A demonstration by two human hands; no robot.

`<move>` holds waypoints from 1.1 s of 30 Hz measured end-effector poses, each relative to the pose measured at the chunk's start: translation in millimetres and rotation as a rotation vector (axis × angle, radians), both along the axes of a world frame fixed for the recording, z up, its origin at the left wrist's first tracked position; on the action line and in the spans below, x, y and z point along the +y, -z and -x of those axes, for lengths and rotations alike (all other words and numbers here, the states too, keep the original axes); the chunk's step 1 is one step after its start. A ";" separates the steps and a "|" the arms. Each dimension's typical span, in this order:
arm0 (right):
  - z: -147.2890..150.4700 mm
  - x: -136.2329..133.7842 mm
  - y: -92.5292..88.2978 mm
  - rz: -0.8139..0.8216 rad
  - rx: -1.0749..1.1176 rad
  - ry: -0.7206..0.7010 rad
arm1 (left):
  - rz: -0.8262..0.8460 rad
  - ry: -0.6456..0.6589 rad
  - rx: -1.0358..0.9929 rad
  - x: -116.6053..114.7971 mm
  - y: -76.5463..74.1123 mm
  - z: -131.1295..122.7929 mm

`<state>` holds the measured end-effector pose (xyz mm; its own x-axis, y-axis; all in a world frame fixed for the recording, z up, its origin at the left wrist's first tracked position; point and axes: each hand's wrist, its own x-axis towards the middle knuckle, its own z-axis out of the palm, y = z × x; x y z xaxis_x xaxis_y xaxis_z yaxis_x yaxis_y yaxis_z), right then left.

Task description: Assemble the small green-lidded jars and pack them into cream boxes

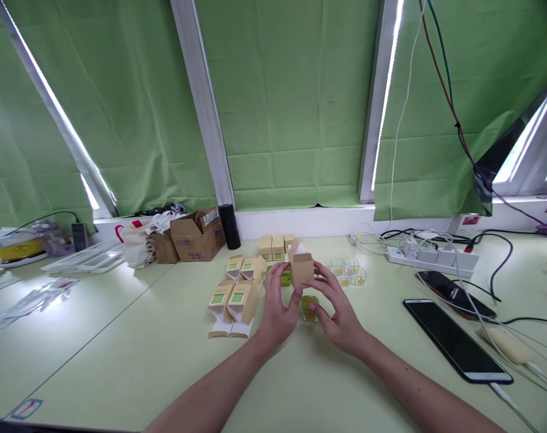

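My left hand [277, 307] and my right hand [336, 307] meet over the middle of the pale green table [120, 355]. Between their fingertips sits a small tan carton [302, 268], held up off the table with both hands closed on its sides. Just below it, between my palms, stands a small clear cup with green and yellow contents [308, 307]. Left of my hands lie several tan cartons with green labels [235, 297], flaps open. Three closed tan cartons [276, 245] stand behind.
Small clear cups [348, 270] stand right of the carton. A black phone [456, 347] and another phone [454, 293] lie at right near a white power strip [431, 255] with cables. Brown cardboard boxes [196, 236], a black cylinder [229, 226] and plastic bags sit back left.
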<state>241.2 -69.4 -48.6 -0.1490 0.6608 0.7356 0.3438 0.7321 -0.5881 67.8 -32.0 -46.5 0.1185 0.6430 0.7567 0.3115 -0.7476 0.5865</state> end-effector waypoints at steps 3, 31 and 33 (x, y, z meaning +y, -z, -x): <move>-1.2 -2.2 -4.4 -0.058 -0.059 0.012 | 0.044 -0.048 -0.026 3.5 0.7 1.8; -20.0 19.7 -6.8 0.377 -0.633 0.468 | 0.546 -0.007 -0.065 34.9 15.7 11.2; -23.1 21.6 -7.1 0.407 -0.634 0.493 | 0.530 -0.003 -0.022 30.6 14.6 10.1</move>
